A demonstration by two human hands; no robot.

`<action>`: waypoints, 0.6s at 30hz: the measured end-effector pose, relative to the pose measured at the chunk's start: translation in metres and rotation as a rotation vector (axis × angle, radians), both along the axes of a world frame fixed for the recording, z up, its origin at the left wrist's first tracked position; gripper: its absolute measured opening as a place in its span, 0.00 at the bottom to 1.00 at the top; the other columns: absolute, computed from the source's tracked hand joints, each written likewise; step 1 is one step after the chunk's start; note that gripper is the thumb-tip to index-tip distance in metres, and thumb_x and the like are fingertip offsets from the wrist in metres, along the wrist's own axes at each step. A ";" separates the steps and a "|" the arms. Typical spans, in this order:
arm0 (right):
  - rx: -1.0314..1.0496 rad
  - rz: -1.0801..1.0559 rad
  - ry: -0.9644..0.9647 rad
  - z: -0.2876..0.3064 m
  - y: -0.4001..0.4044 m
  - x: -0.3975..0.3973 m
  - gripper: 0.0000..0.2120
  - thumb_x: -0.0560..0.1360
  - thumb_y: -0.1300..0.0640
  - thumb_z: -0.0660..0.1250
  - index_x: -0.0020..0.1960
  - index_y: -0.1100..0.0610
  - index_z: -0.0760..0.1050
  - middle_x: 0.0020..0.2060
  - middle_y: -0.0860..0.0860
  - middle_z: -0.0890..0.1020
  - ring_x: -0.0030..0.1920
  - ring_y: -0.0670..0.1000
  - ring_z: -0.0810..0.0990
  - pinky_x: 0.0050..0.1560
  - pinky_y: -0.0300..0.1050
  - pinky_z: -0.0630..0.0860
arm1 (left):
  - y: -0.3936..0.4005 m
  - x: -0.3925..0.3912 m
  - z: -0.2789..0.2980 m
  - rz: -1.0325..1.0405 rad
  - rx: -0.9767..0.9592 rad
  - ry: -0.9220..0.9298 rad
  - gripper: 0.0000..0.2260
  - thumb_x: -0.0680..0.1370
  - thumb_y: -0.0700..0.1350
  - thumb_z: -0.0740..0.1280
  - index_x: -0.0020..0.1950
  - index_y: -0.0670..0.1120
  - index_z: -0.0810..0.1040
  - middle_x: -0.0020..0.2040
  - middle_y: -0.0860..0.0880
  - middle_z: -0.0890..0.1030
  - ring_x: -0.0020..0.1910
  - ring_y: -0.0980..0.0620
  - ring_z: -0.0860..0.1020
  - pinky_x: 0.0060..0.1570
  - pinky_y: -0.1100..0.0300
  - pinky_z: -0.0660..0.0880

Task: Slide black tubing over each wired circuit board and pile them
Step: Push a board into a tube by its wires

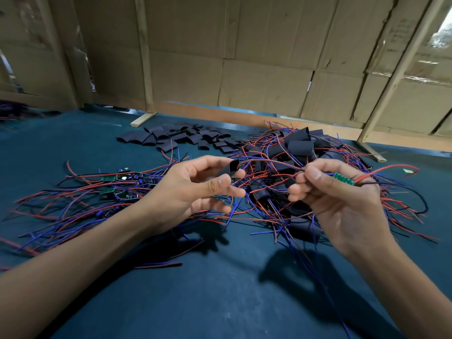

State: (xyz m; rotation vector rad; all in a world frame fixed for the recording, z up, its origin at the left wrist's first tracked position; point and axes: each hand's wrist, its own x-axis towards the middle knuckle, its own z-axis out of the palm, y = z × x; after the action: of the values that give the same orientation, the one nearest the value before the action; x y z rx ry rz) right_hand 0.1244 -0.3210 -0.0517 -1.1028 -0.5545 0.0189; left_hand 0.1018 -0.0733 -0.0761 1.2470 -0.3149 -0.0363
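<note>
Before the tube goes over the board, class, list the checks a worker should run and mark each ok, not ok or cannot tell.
1. Tube held in left hand: ok, pinched between thumb and fingers.
2. Tube mouth open: ok, the end facing the wires gapes.
3. Board held in right hand: ok, its green edge shows past the fingers.
4. Wires led into the tube: cannot tell, they reach its mouth, entry unclear.
5. Wires free of the finished pile: cannot tell, they cross over it.
6. Spare tubes within reach: ok, heaped behind the hands.
</note>
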 end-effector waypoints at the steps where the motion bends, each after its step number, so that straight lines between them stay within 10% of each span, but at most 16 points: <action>1: -0.010 0.003 -0.004 0.000 0.000 0.000 0.03 0.65 0.61 0.73 0.39 0.58 0.84 0.33 0.56 0.83 0.32 0.55 0.84 0.36 0.45 0.81 | 0.000 0.000 0.000 0.001 -0.006 0.006 0.20 0.75 0.40 0.69 0.66 0.37 0.73 0.60 0.41 0.83 0.51 0.41 0.85 0.37 0.55 0.81; 12: -0.104 -0.020 -0.128 0.002 -0.003 -0.003 0.14 0.63 0.51 0.81 0.42 0.59 0.85 0.33 0.58 0.83 0.32 0.59 0.84 0.39 0.47 0.81 | -0.006 -0.005 -0.002 -0.038 0.017 -0.045 0.19 0.73 0.42 0.73 0.61 0.41 0.74 0.60 0.40 0.82 0.51 0.37 0.85 0.31 0.55 0.80; 18: -0.318 -0.109 -0.129 0.003 -0.001 -0.002 0.12 0.64 0.52 0.81 0.41 0.58 0.83 0.22 0.56 0.75 0.20 0.54 0.71 0.30 0.40 0.69 | -0.011 -0.010 -0.004 0.358 0.655 -0.599 0.14 0.73 0.46 0.76 0.58 0.49 0.82 0.57 0.50 0.84 0.56 0.47 0.83 0.48 0.46 0.81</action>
State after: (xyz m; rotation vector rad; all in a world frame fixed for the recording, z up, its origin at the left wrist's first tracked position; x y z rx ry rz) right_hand 0.1227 -0.3221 -0.0483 -1.4510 -0.6197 -0.0610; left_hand 0.0914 -0.0843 -0.0805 1.9417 -0.6210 0.5941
